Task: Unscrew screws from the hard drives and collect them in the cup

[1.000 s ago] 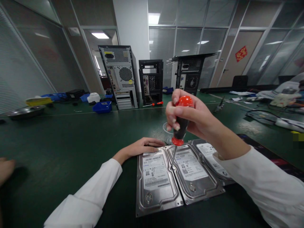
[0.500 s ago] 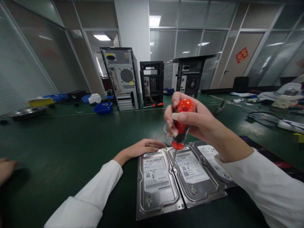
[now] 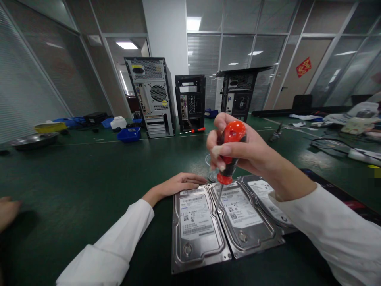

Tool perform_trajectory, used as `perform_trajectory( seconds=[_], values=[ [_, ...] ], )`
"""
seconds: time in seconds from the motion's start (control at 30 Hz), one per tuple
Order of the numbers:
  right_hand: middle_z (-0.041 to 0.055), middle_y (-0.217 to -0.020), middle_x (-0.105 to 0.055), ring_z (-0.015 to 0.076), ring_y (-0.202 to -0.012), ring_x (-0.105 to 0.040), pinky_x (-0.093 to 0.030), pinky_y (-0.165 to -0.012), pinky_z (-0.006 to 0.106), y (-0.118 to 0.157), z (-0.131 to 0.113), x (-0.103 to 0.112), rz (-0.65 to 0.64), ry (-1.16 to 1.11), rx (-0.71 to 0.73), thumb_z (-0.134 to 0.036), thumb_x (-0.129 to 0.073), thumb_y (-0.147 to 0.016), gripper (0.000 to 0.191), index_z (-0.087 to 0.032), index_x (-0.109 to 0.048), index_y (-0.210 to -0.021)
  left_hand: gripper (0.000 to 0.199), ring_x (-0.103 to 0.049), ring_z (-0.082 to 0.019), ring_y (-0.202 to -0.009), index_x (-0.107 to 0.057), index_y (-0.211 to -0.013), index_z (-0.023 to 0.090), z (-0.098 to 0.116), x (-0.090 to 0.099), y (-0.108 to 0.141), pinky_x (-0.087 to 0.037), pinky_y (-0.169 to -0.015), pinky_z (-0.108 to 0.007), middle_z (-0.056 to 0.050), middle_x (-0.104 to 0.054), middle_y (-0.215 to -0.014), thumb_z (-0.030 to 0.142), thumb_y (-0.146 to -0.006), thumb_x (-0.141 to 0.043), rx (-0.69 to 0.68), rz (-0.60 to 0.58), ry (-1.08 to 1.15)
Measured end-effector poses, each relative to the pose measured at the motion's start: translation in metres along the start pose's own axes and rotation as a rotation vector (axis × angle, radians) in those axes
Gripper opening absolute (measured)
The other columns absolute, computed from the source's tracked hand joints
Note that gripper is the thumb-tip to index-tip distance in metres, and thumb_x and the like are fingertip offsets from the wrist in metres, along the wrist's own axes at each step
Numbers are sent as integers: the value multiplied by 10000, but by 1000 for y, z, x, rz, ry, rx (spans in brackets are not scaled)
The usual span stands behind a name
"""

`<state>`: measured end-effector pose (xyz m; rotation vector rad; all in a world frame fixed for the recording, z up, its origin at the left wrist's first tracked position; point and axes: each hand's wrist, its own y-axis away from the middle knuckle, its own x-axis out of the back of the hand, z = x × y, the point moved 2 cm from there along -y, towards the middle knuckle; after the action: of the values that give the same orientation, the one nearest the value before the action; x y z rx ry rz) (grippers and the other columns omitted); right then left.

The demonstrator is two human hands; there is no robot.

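Observation:
My right hand (image 3: 238, 145) is wrapped round the red and black handle of a screwdriver (image 3: 228, 169). The shaft slants down, its tip at the edge between the left hard drive (image 3: 198, 238) and the middle hard drive (image 3: 242, 218), near a small screw. Fingers stretched out, my left hand (image 3: 181, 183) lies flat at the top edge of the left drive. A third hard drive (image 3: 266, 198) lies on the right, partly hidden by my right forearm. Behind the screwdriver stands a small clear cup (image 3: 212, 173), mostly covered by my right hand.
Three computer cases, a silver one (image 3: 151, 95), an open black frame (image 3: 190, 103) and another black one (image 3: 239, 95), stand behind. A second screwdriver (image 3: 196, 130) lies before them. Blue tray (image 3: 129, 134) and metal bowl (image 3: 34, 141) are left; cables (image 3: 330, 146) right. Another person's hand (image 3: 8, 212) shows far left.
My right hand and the screwdriver handle have tilted slightly to the right, with the tip staying at nearly the same place. My left hand has stayed put.

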<state>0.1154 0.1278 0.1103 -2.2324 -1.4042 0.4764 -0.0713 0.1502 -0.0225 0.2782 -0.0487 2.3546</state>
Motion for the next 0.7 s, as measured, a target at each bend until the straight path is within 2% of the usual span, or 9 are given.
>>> perform_trajectory(
  seconds=[0.1, 0.17, 0.2, 0.3, 0.37, 0.43, 0.57, 0.63, 0.7],
  values=[
    [-75, -661, -524, 46, -513, -509, -506, -564, 204, 0, -2, -2, 44, -10, -23, -175, -638, -828, 231, -206, -440, -944, 361, -505, -164, -1181, -553, -1225, 183, -1, 0, -1, -383, -1034, -286, -55, -545, -1252, 274, -877, -577, 0, -7, 23],
    [-29, -744, -543, 82, -616, -555, -533, -647, 257, 0, -3, -1, 21, -42, -85, -312, -545, -885, 187, -189, -489, -1014, 374, -497, -167, -1192, -540, -1237, 173, -2, 0, -1, -374, -1041, -288, -62, -530, -1271, 267, -878, -575, 5, -13, 35],
    [-2, -810, -554, 102, -688, -579, -539, -713, 288, 0, -4, 0, -2, -58, -114, -349, -485, -910, 225, -173, -512, -1047, 378, -493, -170, -1196, -535, -1240, 165, -3, -1, -1, -370, -1045, -290, -67, -525, -1278, 266, -878, -574, 7, -14, 42],
    [38, -954, -550, 132, -831, -610, -519, -865, 360, 0, -5, 4, -41, -58, -131, -315, -451, -929, 244, -137, -547, -1066, 386, -482, -183, -1209, -530, -1241, 146, -4, -1, -1, -359, -1056, -308, -79, -514, -1288, 263, -875, -574, 14, -16, 56],
    [34, -966, -567, 135, -841, -623, -528, -852, 370, 1, -4, 6, -44, -30, -84, -267, -536, -898, 173, -144, -536, -1020, 381, -484, -181, -1207, -537, -1234, 152, -4, -1, -1, -363, -1055, -308, -76, -517, -1285, 259, -871, -579, 16, -8, 53],
    [21, -920, -602, 128, -792, -636, -547, -778, 339, 1, -4, 7, -54, -9, -40, -214, -620, -846, 173, -161, -489, -947, 368, -490, -168, -1199, -550, -1225, 169, -3, -1, 0, -370, -1049, -291, -63, -526, -1276, 264, -870, -582, 13, 0, 31],
    [-61, -687, -569, 51, -532, -551, -515, -589, 221, 1, -5, 4, -37, -3, -48, -103, -639, -807, 254, -183, -412, -887, 365, -505, -164, -1182, -561, -1220, 198, -2, 0, 0, -387, -1036, -285, -54, -545, -1253, 303, -872, -584, 20, -2, 2],
    [-59, -674, -532, 54, -539, -526, -514, -607, 238, 1, -7, 3, -44, -40, -72, -177, -604, -833, 195, -176, -441, -940, 380, -508, -173, -1179, -557, -1225, 191, -3, 1, 0, -391, -1035, -296, -64, -543, -1254, 308, -865, -593, 25, -2, 24],
    [-12, -772, -541, 100, -666, -563, -527, -713, 315, 1, -9, 3, -79, -92, -101, -300, -548, -851, 222, -154, -484, -1006, 398, -500, -177, -1189, -550, -1229, 174, -4, 0, 0, -383, -1046, -301, -77, -531, -1268, 305, -857, -604, 27, 4, 37]
  ],
)
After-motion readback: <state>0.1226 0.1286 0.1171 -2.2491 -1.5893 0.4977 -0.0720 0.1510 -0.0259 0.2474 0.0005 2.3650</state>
